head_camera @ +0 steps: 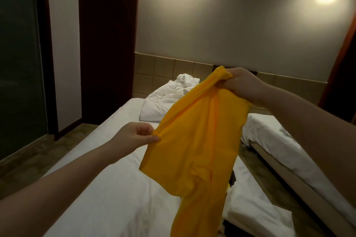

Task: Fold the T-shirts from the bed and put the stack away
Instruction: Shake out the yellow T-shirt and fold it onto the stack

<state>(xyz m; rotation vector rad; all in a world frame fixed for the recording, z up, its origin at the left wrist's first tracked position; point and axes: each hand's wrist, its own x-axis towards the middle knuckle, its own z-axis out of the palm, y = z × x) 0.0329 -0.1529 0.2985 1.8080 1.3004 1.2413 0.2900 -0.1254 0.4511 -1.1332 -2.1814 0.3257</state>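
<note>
A yellow T-shirt [194,146] hangs in the air above the white bed [107,188], stretched slantwise between both hands. My left hand [134,134] pinches its lower left edge. Higher up and to the right, my right hand [240,84] is closed around a bunched top corner of the shirt. The cloth droops down to the frame's bottom edge. Behind the shirt, at the bed's right edge, dark and pale bits of other clothing [232,181] peek out, mostly hidden.
A crumpled white pillow and bedding [163,100] lie at the head of the bed. A second bed [279,144] stands to the right across a narrow floor gap. A glass panel [17,63] and dark wooden frame stand on the left.
</note>
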